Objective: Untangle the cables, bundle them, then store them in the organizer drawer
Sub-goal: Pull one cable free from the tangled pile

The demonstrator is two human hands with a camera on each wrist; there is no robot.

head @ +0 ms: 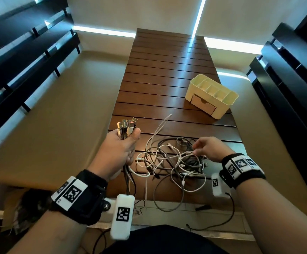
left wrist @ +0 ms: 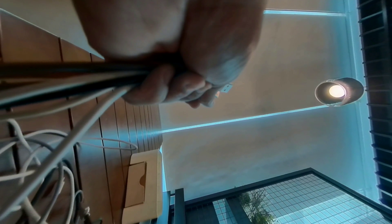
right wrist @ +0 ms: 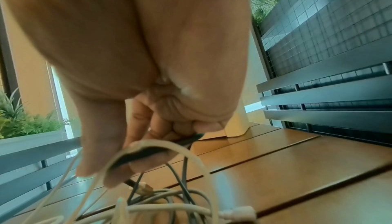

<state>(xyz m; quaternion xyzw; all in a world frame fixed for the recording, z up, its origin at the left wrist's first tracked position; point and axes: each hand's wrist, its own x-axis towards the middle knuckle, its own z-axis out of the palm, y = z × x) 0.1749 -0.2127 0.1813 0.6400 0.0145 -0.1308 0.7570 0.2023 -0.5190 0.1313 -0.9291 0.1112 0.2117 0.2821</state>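
A tangle of white, grey and black cables (head: pixel 174 160) lies on the near end of the slatted wooden table (head: pixel 167 70). My left hand (head: pixel 119 145) grips several cable ends in a fist, and their USB plugs (head: pixel 127 125) stick up above my thumb. The gripped cables (left wrist: pixel 63 80) run down from the fist into the pile. My right hand (head: pixel 204 149) pinches cable strands (right wrist: pixel 148 150) at the right side of the tangle, just above the table. The cream organizer (head: pixel 211 96) stands at the table's right edge, its drawer (head: pixel 203 105) closed.
Some cable loops (head: pixel 167 197) hang over the table's near edge. Dark slatted railings (head: pixel 20 52) flank both sides. A lit lamp (left wrist: pixel 337 91) shows in the left wrist view. The far half of the table is bare wood.
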